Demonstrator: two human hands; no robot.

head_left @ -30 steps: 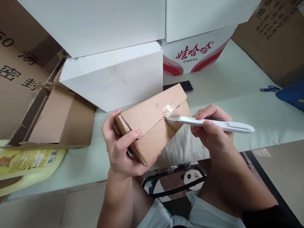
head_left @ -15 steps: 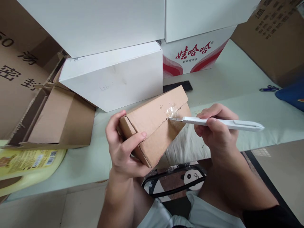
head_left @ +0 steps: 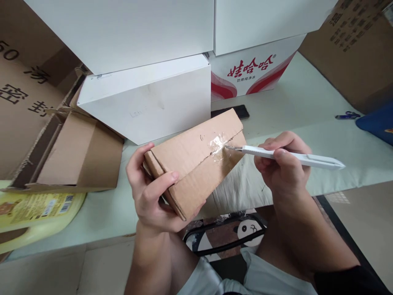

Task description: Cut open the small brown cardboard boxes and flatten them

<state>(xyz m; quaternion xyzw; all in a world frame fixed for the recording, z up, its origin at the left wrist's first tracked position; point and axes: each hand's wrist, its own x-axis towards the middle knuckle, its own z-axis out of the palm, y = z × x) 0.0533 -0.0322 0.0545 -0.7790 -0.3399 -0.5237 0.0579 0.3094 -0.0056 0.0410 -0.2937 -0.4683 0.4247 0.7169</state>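
My left hand [head_left: 151, 191] grips the near end of a small brown cardboard box [head_left: 190, 159], held tilted above the table edge. A strip of clear tape [head_left: 218, 144] crosses the box's flap seam. My right hand [head_left: 281, 166] holds a white utility knife [head_left: 288, 157] like a pen. Its blade tip touches the seam at the tape's right edge.
White boxes [head_left: 144, 98] and a red-and-white printed carton [head_left: 250, 69] are stacked behind on the pale table [head_left: 101, 209]. An open cardboard box [head_left: 70, 151] and a yellow jug [head_left: 37, 213] lie left. A black phone [head_left: 230, 111], a small blue tool [head_left: 346, 116] and a blue object [head_left: 377, 123] are farther back and right.
The box has shifted slightly left and back in my left hand. The knife tip has moved right along the seam, from the middle of the tape to its right edge.
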